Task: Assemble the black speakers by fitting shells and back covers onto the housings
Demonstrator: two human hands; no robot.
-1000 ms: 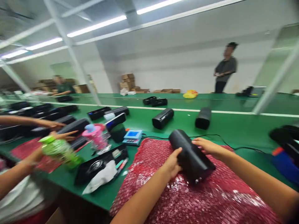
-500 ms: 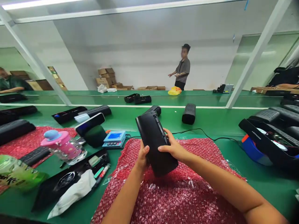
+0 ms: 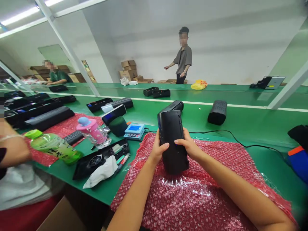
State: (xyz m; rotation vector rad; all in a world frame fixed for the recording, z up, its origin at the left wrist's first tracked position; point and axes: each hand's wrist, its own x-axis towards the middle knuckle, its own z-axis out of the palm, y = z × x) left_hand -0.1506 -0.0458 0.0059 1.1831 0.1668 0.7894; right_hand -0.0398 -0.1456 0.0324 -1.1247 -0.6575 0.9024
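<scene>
Both hands hold a black portable speaker upright over red bubble wrap. Its smooth side faces me, with a raised strip along its right edge. My left hand grips the left side, thumb lying on the face. Around the right side wraps my right hand, its thumb also on the face. The fingers behind the speaker are hidden. Just beyond its top lies another black speaker.
Left of the wrap lie a black panel with a white tissue, a blue meter, a pink-lidded cup and a green bottle. A speaker and a cable are on the right. A person sits close at left.
My view has swung to the left, bringing a neighbouring person into sight. The speaker has gone from tilted to nearly upright, still in both hands.
</scene>
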